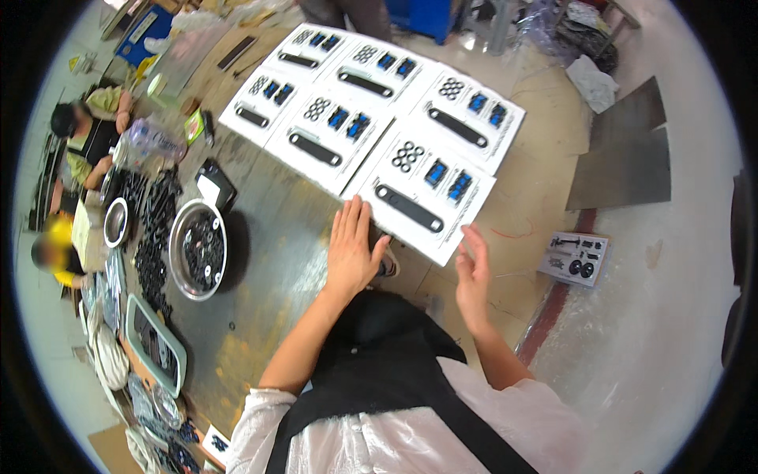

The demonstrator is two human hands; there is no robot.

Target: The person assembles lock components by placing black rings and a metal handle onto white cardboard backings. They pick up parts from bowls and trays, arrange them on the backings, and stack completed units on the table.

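- The left hand (351, 249) is held out flat, palm down, fingers together and thumb spread; its grip is open and holds nothing.
- Its fingertips reach the near-left edge of the nearest white card (422, 201), which lies on the floor (268, 261) just ahead of the person.
- The right hand (472, 272) hangs edge-on, fingers straight and loose, its grip open and empty, just beside the near corner of the same card.
- That card carries a cluster of black rings (407, 156), two blue parts (448, 179) and a long black bar (409, 208).
- Five more cards of the same kind (347, 95) lie edge to edge beyond it, each with the same set of parts.
- To the left, a round metal bowl (197, 249) holds dark small parts, with a heap of black hardware (154, 229) beside it.
- To the right, well apart from the others, a smaller white card (575, 257) with black parts lies on the floor.
- Two other people sit at the far left edge.
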